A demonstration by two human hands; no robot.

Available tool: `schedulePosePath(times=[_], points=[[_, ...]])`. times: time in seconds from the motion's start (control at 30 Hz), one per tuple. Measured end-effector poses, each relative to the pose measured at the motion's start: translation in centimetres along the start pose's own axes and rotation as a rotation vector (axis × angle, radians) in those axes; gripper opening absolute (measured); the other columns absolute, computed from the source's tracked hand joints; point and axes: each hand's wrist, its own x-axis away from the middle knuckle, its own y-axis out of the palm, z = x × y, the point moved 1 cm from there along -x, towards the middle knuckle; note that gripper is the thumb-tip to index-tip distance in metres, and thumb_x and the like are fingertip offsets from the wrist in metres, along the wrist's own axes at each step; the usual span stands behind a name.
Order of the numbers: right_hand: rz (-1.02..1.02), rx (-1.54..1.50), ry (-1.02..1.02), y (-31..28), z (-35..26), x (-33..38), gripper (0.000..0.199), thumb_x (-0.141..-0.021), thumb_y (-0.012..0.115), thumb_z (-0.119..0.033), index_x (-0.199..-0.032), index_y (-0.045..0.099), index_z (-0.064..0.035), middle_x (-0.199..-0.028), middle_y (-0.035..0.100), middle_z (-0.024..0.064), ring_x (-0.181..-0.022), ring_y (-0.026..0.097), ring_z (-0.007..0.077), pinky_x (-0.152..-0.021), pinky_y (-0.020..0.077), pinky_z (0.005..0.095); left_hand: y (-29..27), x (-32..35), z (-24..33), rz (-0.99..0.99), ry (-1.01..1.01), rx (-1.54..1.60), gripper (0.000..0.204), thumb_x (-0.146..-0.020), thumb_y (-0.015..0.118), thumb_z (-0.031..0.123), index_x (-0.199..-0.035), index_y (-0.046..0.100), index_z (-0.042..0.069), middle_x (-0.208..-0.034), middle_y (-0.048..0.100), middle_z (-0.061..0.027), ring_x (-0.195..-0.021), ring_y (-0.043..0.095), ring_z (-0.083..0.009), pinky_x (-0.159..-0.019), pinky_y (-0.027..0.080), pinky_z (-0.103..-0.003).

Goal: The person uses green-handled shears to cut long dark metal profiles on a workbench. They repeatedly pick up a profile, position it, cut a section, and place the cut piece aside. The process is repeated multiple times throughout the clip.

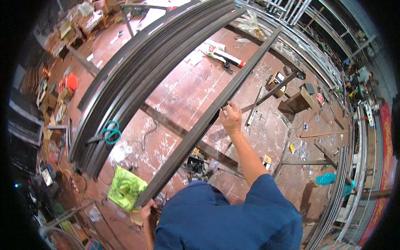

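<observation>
A long dark grey metal profile runs diagonally from near left to far right, resting across the bars of a metal rack. At its near end my left hand is closed around the tip, partly hidden behind my blue sleeve and body. Farther along, my right hand grips the profile's right edge with bent fingers. To the left lies a stack of similar dark profiles, apart from the held one. Scissors with teal handles lie on that stack.
A lime-green bag lies on the floor by the profile's near end. Cardboard boxes stand on the right, amid scattered scraps. More long profiles line the right side. A person is at the far right.
</observation>
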Motion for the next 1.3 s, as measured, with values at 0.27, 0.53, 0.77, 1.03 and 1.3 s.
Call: schedulePosePath(times=[0.27, 0.53, 0.77, 1.03, 1.3], points=[[0.082, -0.372, 0.785, 4.7, 7.1, -3.5, 0.031, -0.098, 0.063, -0.024, -0.116, 0.067, 0.0011, -0.090, 0.073, 0.0157, -0.074, 0.072, 0.0228, -0.066, 0.0570, 0.0389, 0.8, 1.2, 2.7, -0.123, 0.085, -0.247, 0.022, -0.089, 0.076, 0.020, -0.085, 0.065, 0.001, -0.070, 0.061, -0.0077, -0.062, 0.060, -0.0207, -0.062, 0.051, -0.035], [0.038, -0.249, 0.777, 5.9, 7.8, -6.2, 0.040, -0.096, 0.054, -0.034, -0.104, 0.072, 0.0007, -0.096, 0.072, 0.0304, -0.092, 0.071, 0.0472, -0.082, 0.0540, 0.0573, -4.2, -3.2, 1.7, -0.142, -0.128, -0.304, 0.032, -0.094, 0.074, 0.032, -0.078, 0.066, 0.004, -0.066, 0.062, -0.0101, -0.060, 0.058, -0.0224, -0.060, 0.048, -0.039], [-0.018, -0.123, 0.802, 3.8, 2.8, -9.3, 0.038, -0.096, 0.053, -0.035, -0.110, 0.067, -0.0028, -0.096, 0.072, 0.0284, -0.090, 0.071, 0.0479, -0.083, 0.0547, 0.0587, 6.2, 3.0, 9.2, -0.044, -0.114, -0.151, 0.026, -0.101, 0.059, 0.031, -0.083, 0.050, 0.014, -0.066, 0.044, 0.0011, -0.055, 0.043, -0.0192, -0.053, 0.042, -0.037], [-0.114, 0.032, 0.707, 6.2, 0.3, -11.7, 0.042, -0.097, 0.053, -0.036, -0.116, 0.062, 0.0003, -0.100, 0.075, 0.0218, -0.089, 0.075, 0.0370, -0.077, 0.0585, 0.0512, 3.3, 0.7, 11.0, -0.213, 0.108, -0.437, 0.035, -0.091, 0.064, 0.031, -0.063, 0.048, 0.017, -0.055, 0.042, -0.0005, -0.051, 0.046, -0.0202, -0.056, 0.046, -0.040], [-0.153, -0.029, 0.718, 6.0, -0.2, -12.2, 0.042, -0.097, 0.054, -0.034, -0.118, 0.060, 0.0018, -0.096, 0.075, 0.0231, -0.086, 0.075, 0.0391, -0.077, 0.0589, 0.0502, 1.8, -1.5, 9.4, -0.044, -0.141, -0.307, 0.029, -0.093, 0.064, 0.036, -0.073, 0.056, 0.016, -0.064, 0.053, -0.0026, -0.065, 0.054, -0.0221, -0.065, 0.048, -0.046]])
